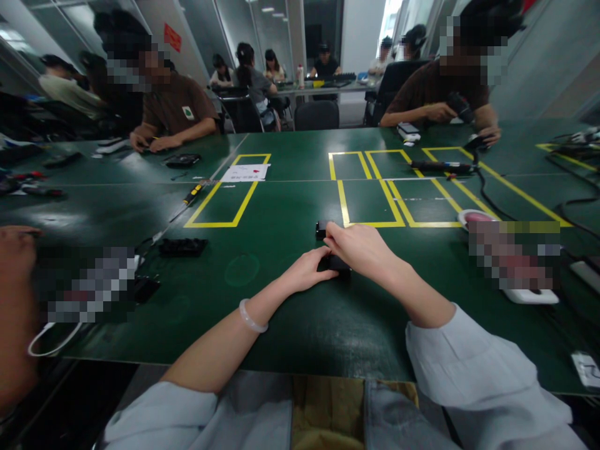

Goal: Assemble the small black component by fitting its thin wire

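A small black plastic-looking block (338, 266) lies on the green table in front of me, partly covered by both hands. My left hand (307, 270) grips it from the left, with the thumb along its near side. Directly over it is my right hand (359, 247), closed in a pinch; whatever its fingertips hold is hidden. Just beyond the fingers a black end piece (321, 229) shows, and I cannot tell whether it belongs to the same block.
Yellow tape marks outlines on the green table (290, 337). A black part (182, 247) and a yellow-black screwdriver (192, 194) lie left. Right are a phone in a white stand (529, 295) and a black rod-shaped tool (440, 167) with a cable. Co-workers sit opposite; another person's arm (16, 312) is at left.
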The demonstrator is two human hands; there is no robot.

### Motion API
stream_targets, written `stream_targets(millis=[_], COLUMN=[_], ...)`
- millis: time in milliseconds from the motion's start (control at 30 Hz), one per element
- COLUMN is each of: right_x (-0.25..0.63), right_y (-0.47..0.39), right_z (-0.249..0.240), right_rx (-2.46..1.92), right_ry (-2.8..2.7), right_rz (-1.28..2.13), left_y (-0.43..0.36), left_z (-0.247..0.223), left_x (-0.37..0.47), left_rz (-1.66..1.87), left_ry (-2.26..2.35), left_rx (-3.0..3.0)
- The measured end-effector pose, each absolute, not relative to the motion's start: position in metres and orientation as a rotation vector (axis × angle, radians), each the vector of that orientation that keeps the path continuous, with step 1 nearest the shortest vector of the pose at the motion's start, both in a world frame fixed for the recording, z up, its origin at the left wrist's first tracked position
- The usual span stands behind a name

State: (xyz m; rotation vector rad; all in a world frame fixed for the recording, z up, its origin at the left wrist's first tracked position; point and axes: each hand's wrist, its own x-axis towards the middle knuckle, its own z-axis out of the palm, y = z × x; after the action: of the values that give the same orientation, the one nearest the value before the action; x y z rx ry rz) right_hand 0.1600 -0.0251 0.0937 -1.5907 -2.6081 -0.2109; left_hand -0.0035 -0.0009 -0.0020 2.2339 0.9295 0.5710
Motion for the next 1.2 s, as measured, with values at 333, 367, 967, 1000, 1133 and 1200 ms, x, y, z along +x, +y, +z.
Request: stream_targets(millis=[333,367,967,1000,1133,1200], right_x=[0.1617,0.1616,0.1613,0.1612,0.1606,0.1607], right_y=[-0.028,-0.0284,-0.0264,-0.0261,-0.0245,-0.0241], right_z=[0.0938,0.0942,0.0927,0.0929,0.0931,0.0925], right_rx=[-1.513,-1.512,-1.522,-1.531,-1.577,-1.586], right_ry=[-2.606,-2.602,-2.59,-2.589,-2.6,-2.607], right_rz=[-0.232,-0.236,-0.226,-0.244,-0.267,-0.256], left_y=[-0.0004,-0.0004,-0.0013,-0.001,0.0001,0.0004], left_z=[-0.0037,-0.0032,-0.0005,-0.0011,-0.0043,-0.0052], left_x=[-0.0028,-0.0028,-0.0023,-0.0023,-0.0025,-0.0025], left_rz=[0.574,0.575,0.569,0.565,0.562,0.562], left_ry=[0.941,0.939,0.929,0.933,0.953,0.952], left_rx=[2.215,2.215,2.216,2.219,2.227,2.229])
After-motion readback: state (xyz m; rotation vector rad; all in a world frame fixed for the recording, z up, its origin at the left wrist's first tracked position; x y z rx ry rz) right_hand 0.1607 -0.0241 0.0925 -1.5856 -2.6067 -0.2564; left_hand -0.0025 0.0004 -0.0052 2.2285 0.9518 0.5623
